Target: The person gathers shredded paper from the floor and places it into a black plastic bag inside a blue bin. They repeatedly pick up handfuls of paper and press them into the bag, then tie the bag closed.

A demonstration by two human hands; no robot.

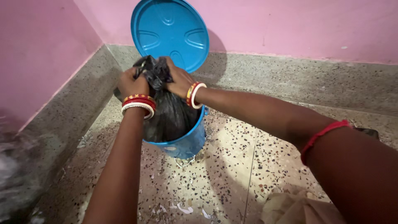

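Hands: two, a left hand [132, 83] and a right hand [179, 80]
Round blue metal bin [188, 141]: one
Round blue lid [170, 31]: one
Crinkly black plastic bag [168, 112]: one
Red thread on the right arm [321, 135]: one

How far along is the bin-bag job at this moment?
Done: the blue bin stands with its lid swung open, and the mouth of the black bag is gathered into a bunch. In hand: the left hand and right hand both grip that bunch above the rim. Left: the bag sits inside the bin, not lifted out; paper scraps lie on the floor.
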